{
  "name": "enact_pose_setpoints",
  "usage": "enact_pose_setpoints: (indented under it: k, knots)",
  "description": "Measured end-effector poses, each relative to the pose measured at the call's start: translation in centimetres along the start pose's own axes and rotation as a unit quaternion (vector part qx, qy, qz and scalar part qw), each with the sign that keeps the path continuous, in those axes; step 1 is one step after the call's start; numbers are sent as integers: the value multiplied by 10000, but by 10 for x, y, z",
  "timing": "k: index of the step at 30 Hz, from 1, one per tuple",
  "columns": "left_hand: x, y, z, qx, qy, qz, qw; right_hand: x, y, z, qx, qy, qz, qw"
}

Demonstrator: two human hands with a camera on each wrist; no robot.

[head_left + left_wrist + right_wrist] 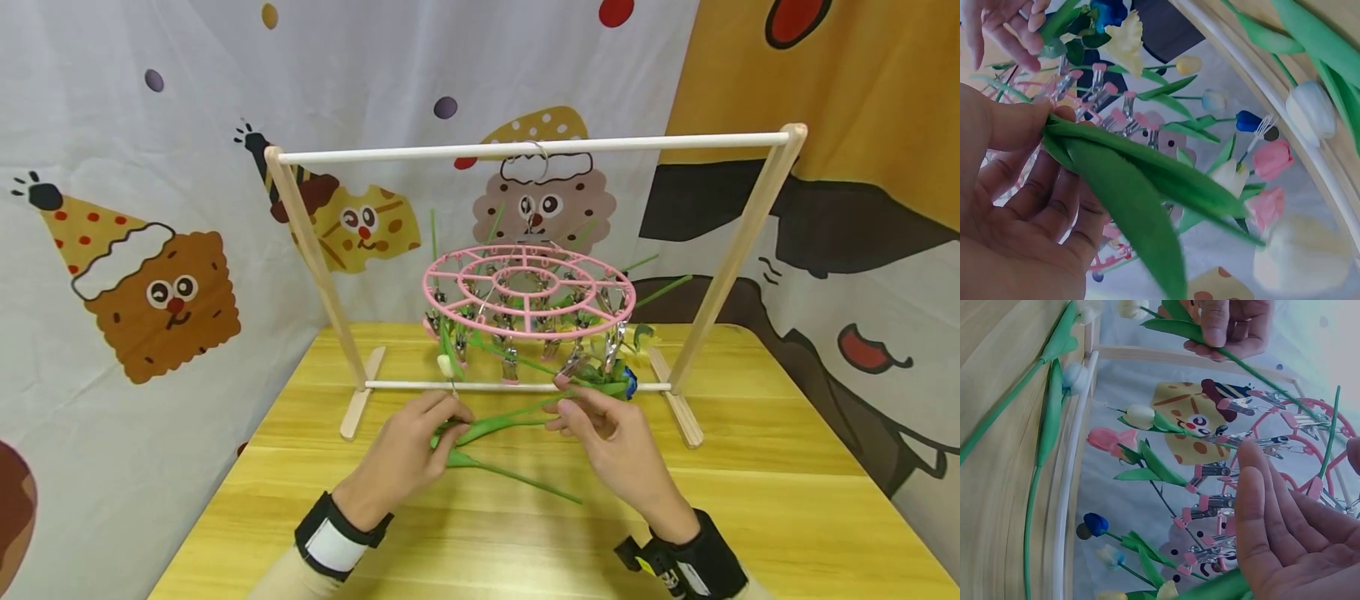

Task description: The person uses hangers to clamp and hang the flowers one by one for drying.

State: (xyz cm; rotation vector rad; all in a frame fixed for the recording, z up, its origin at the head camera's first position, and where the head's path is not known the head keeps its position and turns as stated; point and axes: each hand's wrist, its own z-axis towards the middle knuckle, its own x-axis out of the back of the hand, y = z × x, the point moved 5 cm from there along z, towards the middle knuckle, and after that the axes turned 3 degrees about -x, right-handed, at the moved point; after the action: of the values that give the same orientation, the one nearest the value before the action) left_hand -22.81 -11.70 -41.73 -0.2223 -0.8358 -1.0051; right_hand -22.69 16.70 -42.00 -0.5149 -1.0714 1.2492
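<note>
My left hand (412, 446) pinches an artificial white tulip near its green leaves (1129, 187); the pale bloom (1300, 256) points away from the fingers. Its stem (1260, 381) stretches toward the clips in the right wrist view. My right hand (615, 442) is held close to the lower clips of a pink round hanger (527, 329), fingers extended and parted from the thumb in the right wrist view, nothing gripped between them. Metal clips with pink tips (510, 367) dangle under the hanger. Several hold flowers bloom down, among them a pink tulip (1110, 442) and a blue one (1095, 524).
The hanger hooks onto the white top bar (420, 153) of a wooden stand. A lower white bar (405, 385) crosses just beyond my hands. On the wooden table (480, 554) lie more tulips, one with a pale blue bloom (1074, 378). A printed cloth (225, 100) hangs behind.
</note>
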Motion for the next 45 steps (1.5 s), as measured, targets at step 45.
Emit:
enact_pose_setpoints:
  k: [45]
  knots:
    - [36,20,49,666,1544,-1623,9723,-28,-46,25,1227,1630,-684,9766]
